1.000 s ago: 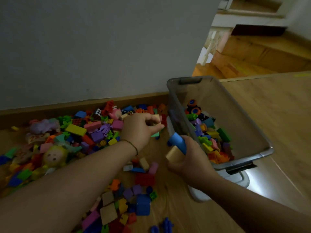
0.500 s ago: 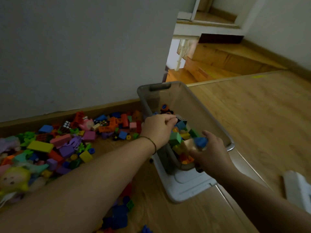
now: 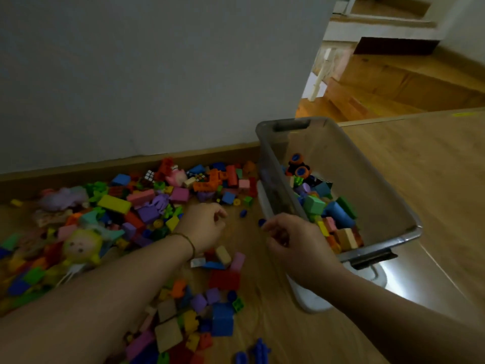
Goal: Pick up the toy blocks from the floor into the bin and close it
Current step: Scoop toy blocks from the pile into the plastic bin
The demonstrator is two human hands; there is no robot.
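A: What do we log first, by size?

B: The wood floor point(image 3: 433, 179) fills the lower view. The grey bin point(image 3: 367, 179) stands at 3 o'clock from the view centre with its top open. It rests on a white lid point(image 3: 315, 303), which sticks out at the bin's 7 o'clock.

A: Where are the toy blocks?

B: We find most of the toy blocks point(image 3: 147, 203) on the floor. They spread from 9 o'clock along the skirting round to 6 o'clock under the forearms. A smaller binned load point(image 3: 322, 208) is heaped toward the near end of the bin. An orange-and-blue toy car point(image 3: 298, 168) sits at that heap's 12 o'clock edge. A yellow-haired doll point(image 3: 78, 245) lies in the floor pile at 8 o'clock.

A: Hand status?

B: The left hand point(image 3: 204, 227) is over bare floor at 3 o'clock of the main pile. Its fingers are loosely curled and we see nothing in them. A thin cord point(image 3: 190, 245) circles the wrist. The right hand point(image 3: 294, 245) is just at 9 o'clock of the bin's near wall, fingers curled inward. A small blue piece point(image 3: 261, 222) sits at its fingertips. We cannot tell whether the hand pinches it or it lies on the floor.
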